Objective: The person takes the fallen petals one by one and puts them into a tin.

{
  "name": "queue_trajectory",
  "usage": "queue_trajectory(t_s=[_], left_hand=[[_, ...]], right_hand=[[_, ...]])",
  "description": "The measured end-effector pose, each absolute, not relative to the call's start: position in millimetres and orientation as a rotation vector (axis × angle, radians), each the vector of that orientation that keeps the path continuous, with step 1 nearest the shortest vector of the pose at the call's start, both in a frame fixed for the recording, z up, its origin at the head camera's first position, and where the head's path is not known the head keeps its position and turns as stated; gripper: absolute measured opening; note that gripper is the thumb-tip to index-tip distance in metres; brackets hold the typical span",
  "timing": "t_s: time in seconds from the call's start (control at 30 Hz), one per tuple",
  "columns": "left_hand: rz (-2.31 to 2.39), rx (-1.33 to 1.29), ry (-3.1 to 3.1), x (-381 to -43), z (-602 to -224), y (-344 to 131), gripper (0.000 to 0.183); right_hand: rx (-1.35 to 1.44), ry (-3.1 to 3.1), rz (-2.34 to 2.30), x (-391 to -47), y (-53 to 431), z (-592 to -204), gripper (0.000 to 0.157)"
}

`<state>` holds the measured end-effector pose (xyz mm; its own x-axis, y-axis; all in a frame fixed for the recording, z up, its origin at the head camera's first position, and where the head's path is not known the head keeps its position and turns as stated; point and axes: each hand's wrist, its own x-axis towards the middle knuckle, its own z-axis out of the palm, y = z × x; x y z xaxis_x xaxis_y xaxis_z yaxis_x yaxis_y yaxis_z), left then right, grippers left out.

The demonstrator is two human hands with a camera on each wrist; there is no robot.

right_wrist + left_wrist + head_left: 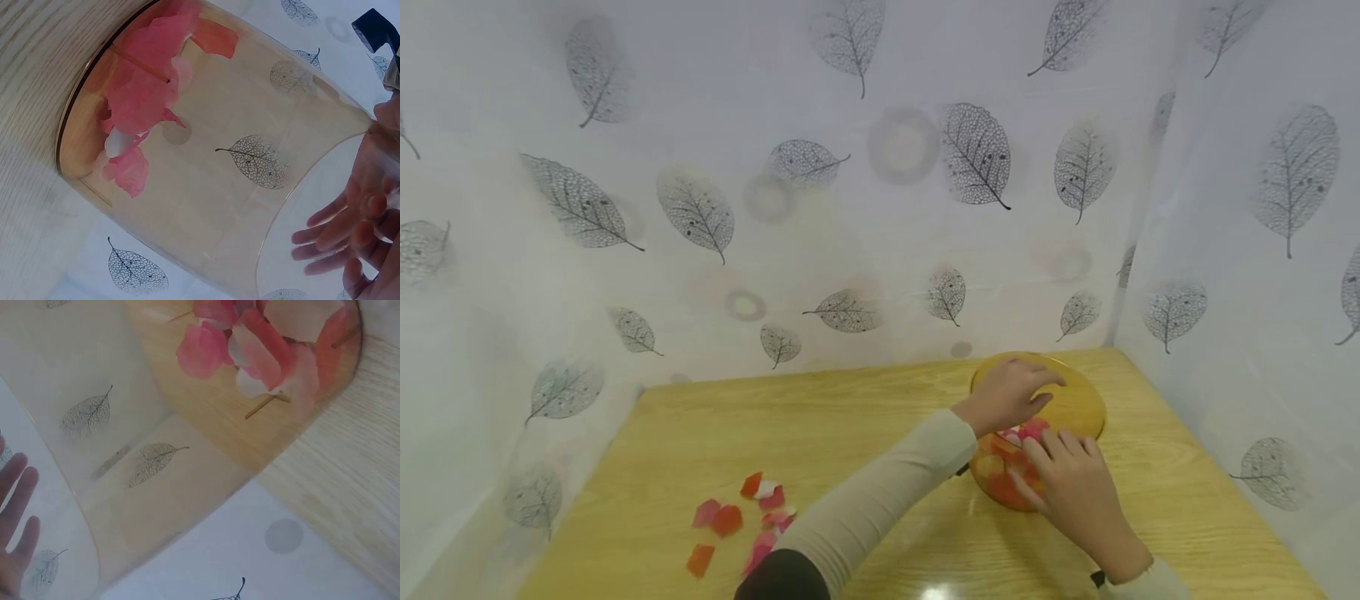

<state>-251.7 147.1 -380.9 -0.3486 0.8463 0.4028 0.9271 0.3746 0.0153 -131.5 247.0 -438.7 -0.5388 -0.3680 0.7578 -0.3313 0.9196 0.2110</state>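
Observation:
An amber see-through glass vase (1078, 408) stands at the right of the wooden table; its mouth is wide. Pink, orange and white petals (1000, 475) lie low inside it, with thin brown sticks (140, 62) among them in the right wrist view. My left hand (1011, 392) is over the mouth, fingers spread loosely to the right, holding nothing that I can see. My right hand (1075, 492) is at the vase's near right side, its fingers loosely bent and apart. Whether it touches the glass is unclear. In the left wrist view, petals (262, 350) show through the glass.
Loose red, pink and white petals (726, 521) are scattered on the left of the wooden table (850, 433), some partly behind my left sleeve (880, 500). White sheeting (865, 242) with a grey leaf print hangs behind the table and along both sides.

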Motion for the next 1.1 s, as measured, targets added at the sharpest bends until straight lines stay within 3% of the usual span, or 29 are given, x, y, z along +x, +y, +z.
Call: queue_trajectory(t_s=[0.27, 0.53, 0.9, 1.1], left_hand=[[-0.487, -1.490, -2.175, -244.1, -360.8, 120.5, 0.026], [-0.534, -1.421, -2.142, -227.6, -337.8, 40.2, 0.020], [-0.263, -1.239, -2.426, -218.1, -381.2, -120.2, 0.018], [-0.203, -1.170, -2.608, -219.7, -416.0, -181.3, 0.018]], right_hand=[[0.494, -2.195, -0.035, -131.1, 248.0, -441.3, 0.055], [0.488, -2.196, -0.029, -130.1, 246.9, -438.9, 0.055], [0.494, -2.193, -0.026, -131.8, 246.2, -439.9, 0.054], [0.482, -2.185, -0.051, -132.8, 246.2, -440.7, 0.052]])
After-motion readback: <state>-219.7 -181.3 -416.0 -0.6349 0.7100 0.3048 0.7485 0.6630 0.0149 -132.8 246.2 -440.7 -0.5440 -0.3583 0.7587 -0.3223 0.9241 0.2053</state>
